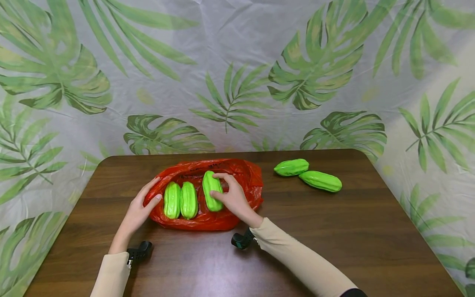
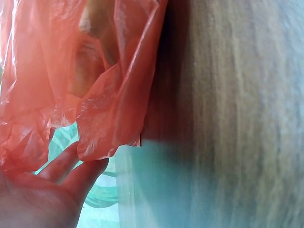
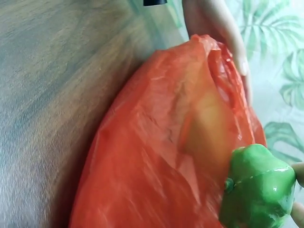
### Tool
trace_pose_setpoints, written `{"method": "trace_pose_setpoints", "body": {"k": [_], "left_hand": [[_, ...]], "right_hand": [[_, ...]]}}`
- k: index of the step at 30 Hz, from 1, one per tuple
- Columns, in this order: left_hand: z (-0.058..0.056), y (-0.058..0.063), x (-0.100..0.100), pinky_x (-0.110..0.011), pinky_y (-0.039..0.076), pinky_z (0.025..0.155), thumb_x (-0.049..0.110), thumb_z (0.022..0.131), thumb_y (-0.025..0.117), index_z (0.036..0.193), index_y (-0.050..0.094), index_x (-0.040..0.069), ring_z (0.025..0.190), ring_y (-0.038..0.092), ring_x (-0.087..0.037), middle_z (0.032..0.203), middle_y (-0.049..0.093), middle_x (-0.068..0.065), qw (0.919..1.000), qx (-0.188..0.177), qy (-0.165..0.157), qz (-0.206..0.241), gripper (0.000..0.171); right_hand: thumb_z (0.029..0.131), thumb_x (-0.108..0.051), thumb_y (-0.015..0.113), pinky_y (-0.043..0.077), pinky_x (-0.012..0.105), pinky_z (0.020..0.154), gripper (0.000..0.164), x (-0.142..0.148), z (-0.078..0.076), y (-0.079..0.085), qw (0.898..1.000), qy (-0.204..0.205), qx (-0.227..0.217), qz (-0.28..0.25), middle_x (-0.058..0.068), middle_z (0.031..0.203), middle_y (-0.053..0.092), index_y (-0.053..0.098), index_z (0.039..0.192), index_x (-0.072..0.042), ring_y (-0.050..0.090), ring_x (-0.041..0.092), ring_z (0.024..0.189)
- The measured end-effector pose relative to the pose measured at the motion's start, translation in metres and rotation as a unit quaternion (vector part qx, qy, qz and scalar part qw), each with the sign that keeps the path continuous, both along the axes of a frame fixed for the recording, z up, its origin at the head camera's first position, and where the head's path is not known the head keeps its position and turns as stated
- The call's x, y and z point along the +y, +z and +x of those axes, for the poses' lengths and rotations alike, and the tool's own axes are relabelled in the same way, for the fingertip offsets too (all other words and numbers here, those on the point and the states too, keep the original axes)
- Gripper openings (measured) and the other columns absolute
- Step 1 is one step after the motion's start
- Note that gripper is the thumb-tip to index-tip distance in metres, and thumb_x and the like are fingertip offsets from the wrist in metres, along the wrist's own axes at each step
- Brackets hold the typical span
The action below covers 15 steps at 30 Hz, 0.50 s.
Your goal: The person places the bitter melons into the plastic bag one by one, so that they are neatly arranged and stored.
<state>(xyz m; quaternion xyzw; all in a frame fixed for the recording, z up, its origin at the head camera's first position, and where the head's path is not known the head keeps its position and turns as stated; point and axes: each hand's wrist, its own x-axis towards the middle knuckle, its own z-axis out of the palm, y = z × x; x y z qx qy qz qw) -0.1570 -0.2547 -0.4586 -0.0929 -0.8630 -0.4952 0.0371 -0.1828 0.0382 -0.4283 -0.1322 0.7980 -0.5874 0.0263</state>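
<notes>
A red plastic bag [image 1: 219,225] lies spread with its mouth open on the table. Inside its left half, two bright green, ridged, oblong fruits [image 1: 172,201] rest side by side. My left hand [image 1: 139,210] holds the bag's left rim between thumb and fingers; the left wrist view shows the thin plastic [image 2: 109,104] against the fingers. Over the bag's right half, my right hand [image 1: 234,197] grips a third green ridged fruit [image 1: 211,192] between thumb and fingers. Its lumpy end [image 3: 259,185] shows beside the bag's rim in the right wrist view.
Two more green ridged fruits [image 1: 320,181] lie close together at the back right of the brown wooden table [image 1: 334,239]. A leaf-printed curtain [image 1: 237,95] hangs behind the table's far edge. Dark wrist cameras [image 1: 242,239] sit below both hands.
</notes>
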Motion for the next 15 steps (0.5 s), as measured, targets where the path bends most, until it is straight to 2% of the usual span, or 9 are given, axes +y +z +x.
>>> {"method": "trace_pose_setpoints", "body": {"k": [10, 15], "left_hand": [[0.001, 0.001, 0.000, -0.068, 0.026, 0.100, 0.021, 0.097, 0.056, 0.149, 0.035, 0.012, 0.136, 0.026, -0.044, 0.153, 0.026, -0.018, 1.0000, 0.001, -0.001, 0.000, 0.056], [0.000, 0.000, 0.000, -0.068, 0.026, 0.100, 0.021, 0.098, 0.056, 0.149, 0.035, 0.012, 0.136, 0.026, -0.044, 0.153, 0.027, -0.018, 1.0000, 0.002, 0.000, -0.001, 0.056]], "right_hand": [[0.082, -0.010, 0.074, 0.045, 0.033, 0.077, 0.045, -0.012, -0.001, -0.011, 0.999, -0.011, 0.025, 0.037, 0.011, 0.115, 0.055, 0.060, 0.125, -0.008, 0.053, 0.025, 0.093], [0.082, -0.009, 0.074, 0.047, 0.031, 0.075, 0.045, -0.019, -0.001, -0.015, 0.999, -0.010, 0.021, 0.034, 0.011, 0.115, 0.054, 0.059, 0.125, -0.008, 0.054, 0.023, 0.092]]}}
